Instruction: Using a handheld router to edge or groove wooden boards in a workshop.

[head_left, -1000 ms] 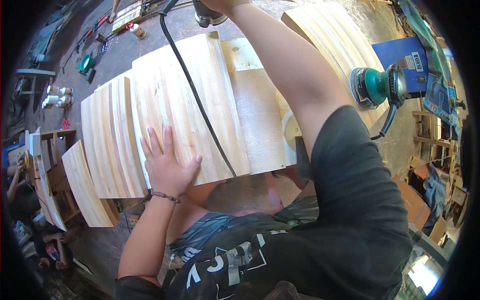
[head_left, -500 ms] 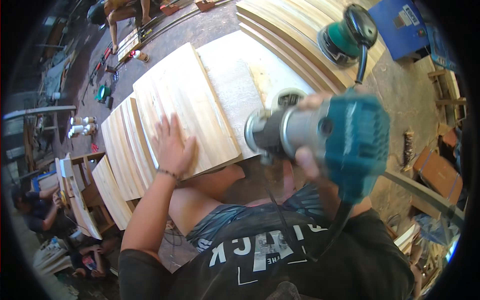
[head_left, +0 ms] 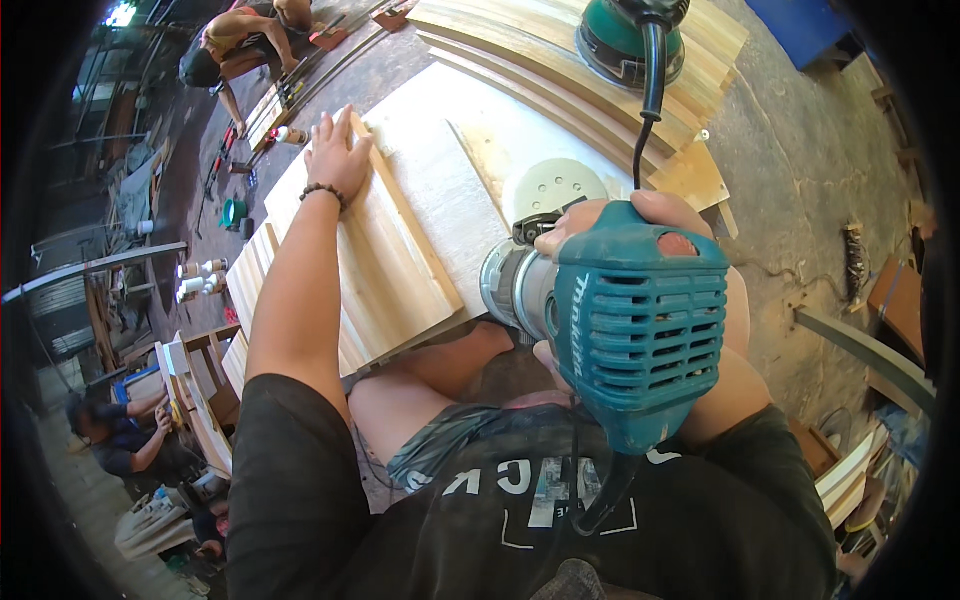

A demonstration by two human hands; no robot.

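My left hand lies open near the far right edge of a pale laminated wooden board, fingers slightly apart. My right hand grips a teal and silver hand router close to my body, its round base facing left over a whitish panel under the boards. Beside the router, a pale sanding disc with holes lies on that panel, partly covered. More striped boards lie at the left.
A green sander rests on stacked curved boards at the top, near a blue case. One person bends over clamps at upper left; another works at a wooden frame. A metal bar runs at right.
The router has come down from the top into full view at my right, in my right hand. My left hand has slid forward from the board's near part toward its far edge.
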